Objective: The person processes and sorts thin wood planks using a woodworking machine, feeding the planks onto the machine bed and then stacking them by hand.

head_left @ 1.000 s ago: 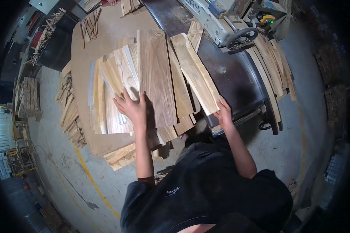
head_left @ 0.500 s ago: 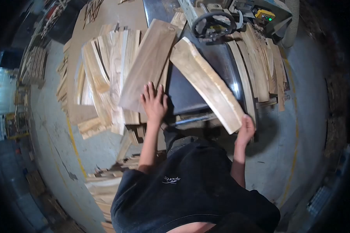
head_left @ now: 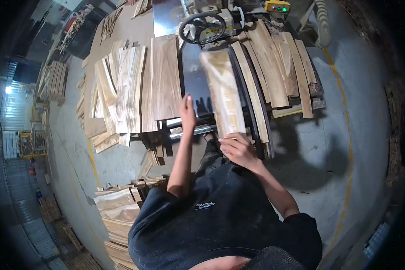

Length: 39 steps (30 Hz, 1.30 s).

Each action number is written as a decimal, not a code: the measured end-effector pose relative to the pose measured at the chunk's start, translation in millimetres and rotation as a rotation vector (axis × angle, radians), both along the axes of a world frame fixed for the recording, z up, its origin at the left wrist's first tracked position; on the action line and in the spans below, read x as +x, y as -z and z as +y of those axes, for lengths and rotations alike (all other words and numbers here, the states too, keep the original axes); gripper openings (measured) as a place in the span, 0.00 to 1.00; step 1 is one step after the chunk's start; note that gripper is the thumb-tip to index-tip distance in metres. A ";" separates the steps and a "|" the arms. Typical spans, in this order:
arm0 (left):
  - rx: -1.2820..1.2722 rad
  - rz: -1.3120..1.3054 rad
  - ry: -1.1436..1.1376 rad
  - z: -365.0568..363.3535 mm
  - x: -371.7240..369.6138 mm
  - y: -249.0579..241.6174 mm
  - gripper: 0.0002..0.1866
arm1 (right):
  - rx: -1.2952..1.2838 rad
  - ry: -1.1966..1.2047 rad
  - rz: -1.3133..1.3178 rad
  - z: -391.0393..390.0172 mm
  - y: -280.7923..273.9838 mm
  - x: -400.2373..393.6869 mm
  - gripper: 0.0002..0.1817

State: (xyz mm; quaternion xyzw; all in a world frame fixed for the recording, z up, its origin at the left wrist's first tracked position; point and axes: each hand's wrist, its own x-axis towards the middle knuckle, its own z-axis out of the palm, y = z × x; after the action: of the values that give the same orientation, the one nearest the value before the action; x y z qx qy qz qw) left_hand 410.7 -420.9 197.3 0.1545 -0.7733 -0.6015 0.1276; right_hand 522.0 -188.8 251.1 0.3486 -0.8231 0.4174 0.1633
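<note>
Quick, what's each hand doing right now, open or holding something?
Left hand: open, holding nothing visible, near the dark, shiny, flat machine bed.
Right hand: closed on the near end of a long, pale, streaked wooden board.

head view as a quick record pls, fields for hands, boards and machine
right hand: grips the near end of a light board
left hand: holds nothing, contact unclear
nearest to left hand: brown board
boards at left: overlapping
boards at right: roughly side by side
machine: handwheel, dark bed
control box: yellow, green light lit
</note>
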 end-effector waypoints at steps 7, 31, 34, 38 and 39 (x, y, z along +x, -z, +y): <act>-0.822 -0.082 0.235 101.5 -7.8 70.8 0.41 | 0.314 0.158 -0.198 -8.5 88.8 -18.8 0.18; -0.583 0.301 -0.247 11.5 -212.8 47.6 0.23 | 0.392 0.505 -0.621 -45.6 91.4 -248.7 0.35; -0.955 0.033 -0.556 -43.8 -165.2 11.1 0.26 | 0.312 0.490 -0.662 -49.8 89.7 -269.1 0.34; -1.030 -0.070 -0.595 -73.2 -95.7 41.3 0.28 | 0.160 0.444 -0.437 -46.6 113.2 -270.8 0.34; -1.006 -0.028 -0.538 -69.6 -83.8 47.4 0.28 | 0.082 0.431 -0.470 -46.0 116.3 -264.9 0.34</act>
State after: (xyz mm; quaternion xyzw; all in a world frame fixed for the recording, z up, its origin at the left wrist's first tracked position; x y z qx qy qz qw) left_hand 326.9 -490.5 149.9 0.2743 -0.8996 -0.1034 0.3238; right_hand 257.0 -234.9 134.8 0.0667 -0.9095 0.4085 0.0394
